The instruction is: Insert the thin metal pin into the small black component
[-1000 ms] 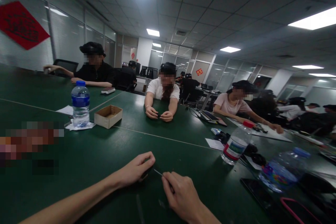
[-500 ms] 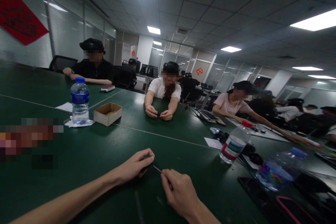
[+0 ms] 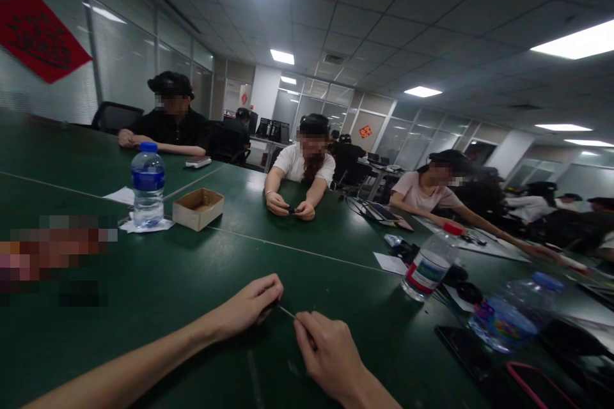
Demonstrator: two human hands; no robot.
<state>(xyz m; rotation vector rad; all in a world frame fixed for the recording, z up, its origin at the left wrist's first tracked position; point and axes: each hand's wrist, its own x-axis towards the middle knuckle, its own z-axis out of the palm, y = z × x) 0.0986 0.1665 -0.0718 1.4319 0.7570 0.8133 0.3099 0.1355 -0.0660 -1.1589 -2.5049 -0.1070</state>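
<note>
Just above the green table, my left hand (image 3: 254,301) is closed in a pinch, thumb against the curled fingers. A bit of something dark shows at its fingertips, too hidden to name. My right hand (image 3: 330,346) is wrapped round the near end of a thin metal rod (image 3: 286,312), whose handle, if it has one, is covered by the fingers. The rod spans the small gap between both hands, its far tip touching or almost touching my left fingertips.
A small open cardboard box (image 3: 197,209) and a blue-capped bottle (image 3: 148,185) stand ahead on the left. Right of my hands are a red-capped bottle (image 3: 429,265), a tilted bottle (image 3: 515,313) and phones (image 3: 540,386). Across the table (image 3: 182,287), a person (image 3: 302,169) handles a small dark thing.
The rod's far tip has come closer to my left fingertips, and my left hand is turned slightly. Otherwise the scene has barely shifted.
</note>
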